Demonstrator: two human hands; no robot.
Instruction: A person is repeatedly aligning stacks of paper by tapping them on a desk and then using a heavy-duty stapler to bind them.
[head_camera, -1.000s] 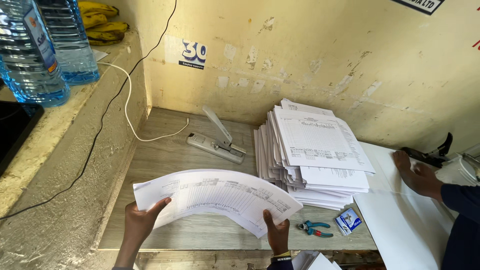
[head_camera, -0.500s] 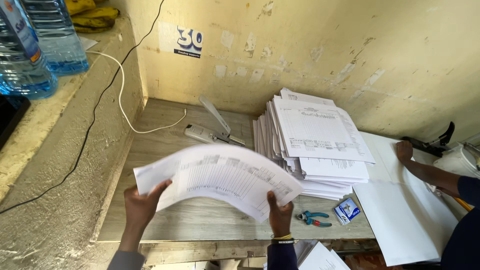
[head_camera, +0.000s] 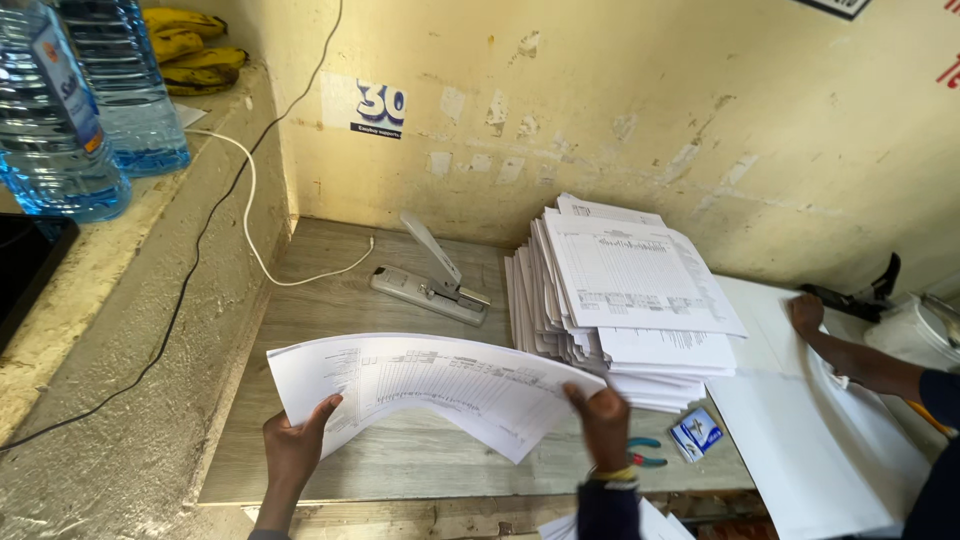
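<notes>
I hold a thin, bowed bundle of printed sheets (head_camera: 430, 385) above the wooden table (head_camera: 330, 300). My left hand (head_camera: 298, 448) grips its near left edge. My right hand (head_camera: 603, 425) pinches its right end. A tall, fanned stack of printed papers (head_camera: 630, 290) stands just right of the bundle. A grey long-arm stapler (head_camera: 432, 275) lies behind the bundle with its arm raised.
Another person's hand (head_camera: 806, 312) rests on large white sheets (head_camera: 810, 430) at the right. Blue-handled pliers (head_camera: 645, 452) and a small blue box (head_camera: 697, 433) lie near the table's front edge. Water bottles (head_camera: 90, 100), bananas (head_camera: 195, 50) and a white cable (head_camera: 255, 240) sit on the left ledge.
The bundle has come back down toward the table and flattened a little. The other person's hand has slid slightly on the white sheets.
</notes>
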